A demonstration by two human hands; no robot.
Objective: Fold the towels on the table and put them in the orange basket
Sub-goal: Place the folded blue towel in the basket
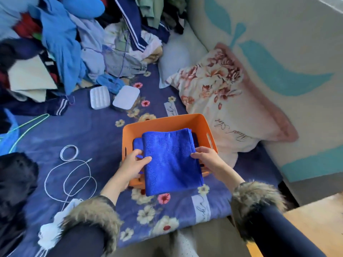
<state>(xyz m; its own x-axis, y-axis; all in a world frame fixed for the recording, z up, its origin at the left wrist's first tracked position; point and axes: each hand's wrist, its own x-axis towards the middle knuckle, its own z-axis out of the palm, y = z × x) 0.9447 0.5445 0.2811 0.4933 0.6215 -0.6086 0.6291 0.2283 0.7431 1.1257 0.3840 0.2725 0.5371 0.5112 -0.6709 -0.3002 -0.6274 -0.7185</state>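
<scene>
A folded bright blue towel (pixel 170 160) lies across the orange basket (pixel 167 121), its near end hanging over the basket's front rim. My left hand (pixel 134 162) pinches the towel's left edge with thumb on top. My right hand (pixel 206 156) grips its right edge. Under it, at the left inside the basket, another blue towel (pixel 137 142) shows. The basket stands on a dark blue flowered bedspread.
A flowered pillow (pixel 222 93) leans against the wall right of the basket. A heap of clothes (pixel 74 43) fills the far left. Two white boxes (pixel 111 97) lie beyond the basket. A white cable (pixel 70 175) coils at the left.
</scene>
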